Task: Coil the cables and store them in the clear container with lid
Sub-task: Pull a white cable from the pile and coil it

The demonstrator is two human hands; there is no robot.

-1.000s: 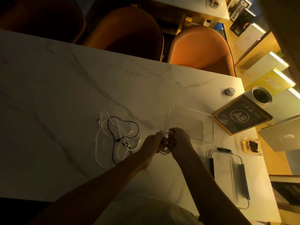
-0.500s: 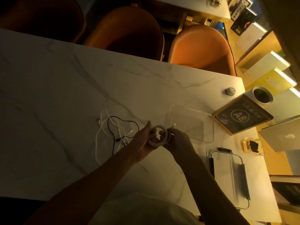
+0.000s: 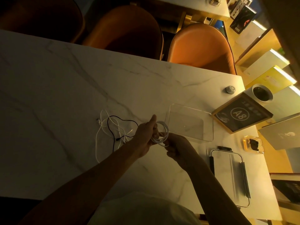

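both hands meet over the marble table (image 3: 65,88), just left of the clear container (image 3: 209,127). the left hand (image 3: 146,135) grips a white cable coil (image 3: 163,133) with its thumb raised and fingers closed around the loops on their left side. the right hand (image 3: 178,147) pinches the lower edge of the same coil, fingers curled in tight. the coil is held off the table, a few round loops stacked together, its right edge near the container's left wall but apart from it. the container sits open and holds nothing visible. its lid (image 3: 230,177) lies flat on the table nearer the person, to the right of the right forearm. to the left of the hands a loose tangle of cables (image 3: 113,129), white ones and a black one, lies spread on the marble.
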